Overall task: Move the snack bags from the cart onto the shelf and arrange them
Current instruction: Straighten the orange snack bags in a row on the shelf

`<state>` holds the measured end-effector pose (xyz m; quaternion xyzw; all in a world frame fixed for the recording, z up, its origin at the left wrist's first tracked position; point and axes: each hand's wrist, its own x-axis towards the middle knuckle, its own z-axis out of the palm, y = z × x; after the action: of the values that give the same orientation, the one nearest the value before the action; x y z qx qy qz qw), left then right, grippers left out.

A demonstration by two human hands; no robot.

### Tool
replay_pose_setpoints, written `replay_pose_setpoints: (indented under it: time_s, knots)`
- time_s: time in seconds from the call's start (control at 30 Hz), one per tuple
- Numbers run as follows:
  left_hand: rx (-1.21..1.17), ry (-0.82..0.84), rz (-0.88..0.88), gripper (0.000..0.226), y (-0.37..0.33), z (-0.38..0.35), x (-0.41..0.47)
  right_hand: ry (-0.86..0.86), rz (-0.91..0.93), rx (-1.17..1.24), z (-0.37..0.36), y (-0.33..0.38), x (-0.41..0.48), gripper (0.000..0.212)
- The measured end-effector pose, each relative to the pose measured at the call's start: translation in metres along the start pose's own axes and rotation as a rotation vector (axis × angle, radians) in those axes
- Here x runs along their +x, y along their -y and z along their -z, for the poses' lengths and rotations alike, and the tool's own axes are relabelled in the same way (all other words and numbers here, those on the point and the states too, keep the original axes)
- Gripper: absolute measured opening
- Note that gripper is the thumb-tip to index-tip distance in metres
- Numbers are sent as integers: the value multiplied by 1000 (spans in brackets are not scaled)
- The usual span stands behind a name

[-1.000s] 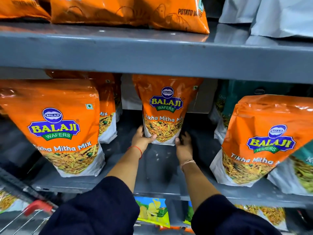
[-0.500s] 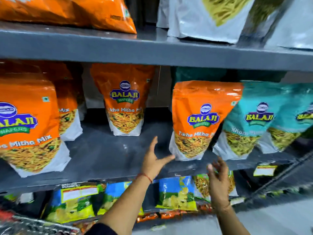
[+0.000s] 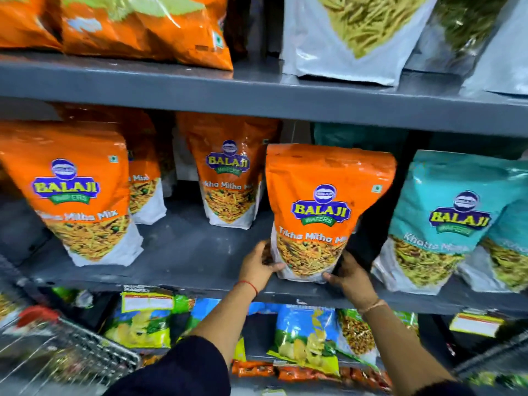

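An orange Tikha Mitha Mix bag stands upright at the front of the grey middle shelf. My left hand grips its lower left corner and my right hand grips its lower right corner. Another orange bag stands further back, to the left of it. Two more orange bags stand at the far left: a front orange bag and a rear orange bag partly hidden behind it. The wire cart shows at the bottom left.
Teal Khatta Mitha bags stand close to the right of the held bag. The upper shelf carries orange and silver bags overhead. Below, a lower shelf holds green and blue chip bags. Bare shelf surface lies between the left and held bags.
Both hands left the rear orange bag, swung right while open, and now clasp the bottom corners of the front orange bag. The view has shifted rightward.
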<state>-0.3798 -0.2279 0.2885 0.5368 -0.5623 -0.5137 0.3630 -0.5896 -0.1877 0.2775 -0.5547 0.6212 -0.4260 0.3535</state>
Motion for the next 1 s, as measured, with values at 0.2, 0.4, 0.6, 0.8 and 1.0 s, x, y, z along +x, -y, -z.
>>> replay_pose_setpoints:
  time_s: [0.2, 0.4, 0.6, 0.8, 1.0]
  knots:
    - [-39, -119, 14, 50, 19, 107, -16, 48, 16, -15, -111, 39, 6, 52]
    - [-55, -155, -6, 48, 30, 171, -23, 59, -20, 97, -177, 62, 11, 50]
    - [-76, -121, -5, 48, 38, 173, -16, 18, -22, 128, -179, 63, 6, 44]
    - [-144, -68, -31, 57, 28, 177, -20, 60, -24, 352, -170, 81, 0, 57]
    - [-617, -120, -179, 32, -26, 187, -13, -114, 67, 652, -137, 135, 24, 34]
